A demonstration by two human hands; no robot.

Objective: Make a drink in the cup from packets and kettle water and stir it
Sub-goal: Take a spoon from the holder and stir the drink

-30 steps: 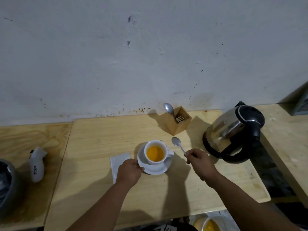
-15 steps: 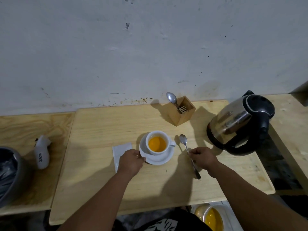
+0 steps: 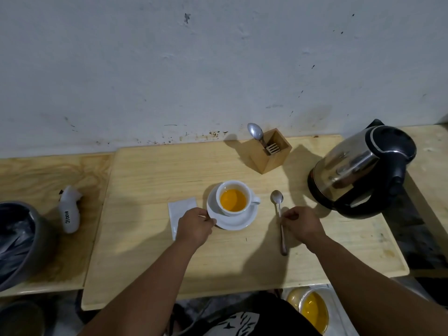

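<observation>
Two hands work: your left hand (image 3: 194, 225) pinches the saucer (image 3: 238, 220) rim beneath the cup (image 3: 234, 197); your right hand (image 3: 301, 224) grips the spoon (image 3: 278, 207) mid-handle, flat on the table (image 3: 150, 251).

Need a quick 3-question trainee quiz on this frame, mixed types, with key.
1. True or false: the spoon by the right hand stands in the cup.
2. Multiple choice: what does the left hand touch? A) the kettle B) the saucer rim C) the wooden cutlery holder
3. Fill in: the liquid in the cup is ____ in colour.

Key:
1. False. It lies on the table right of the saucer, with the right hand at its handle.
2. B
3. Orange
</observation>
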